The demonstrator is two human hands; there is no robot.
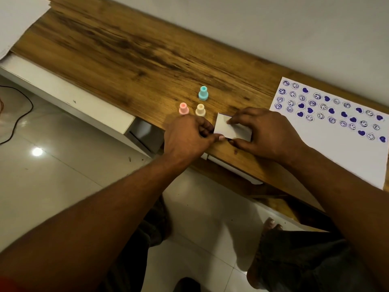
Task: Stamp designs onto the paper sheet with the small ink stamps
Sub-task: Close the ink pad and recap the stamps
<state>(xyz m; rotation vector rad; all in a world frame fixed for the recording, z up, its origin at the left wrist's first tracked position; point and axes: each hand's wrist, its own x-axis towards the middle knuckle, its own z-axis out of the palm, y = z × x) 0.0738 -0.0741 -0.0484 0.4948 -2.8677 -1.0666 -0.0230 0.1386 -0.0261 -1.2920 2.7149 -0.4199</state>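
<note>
A white paper sheet (328, 144) lies at the right of the wooden desk (130, 51), covered with several purple smiley and heart prints. Three small stamps stand upright left of centre: a teal stamp (203, 93), a pink stamp (183, 108) and a cream stamp (200, 110). Near the desk's front edge sits a small white box (226, 128). My left hand (187, 138) grips its left end with thumb and fingers. My right hand (267, 133) holds its right side, fingertips on top.
White sheets (19, 20) overhang the desk's far left corner. A white wall runs behind the desk. A white drawer unit (69, 104) sits below the desk edge. A black cable (19, 114) lies on the tiled floor at left. My legs and feet are below.
</note>
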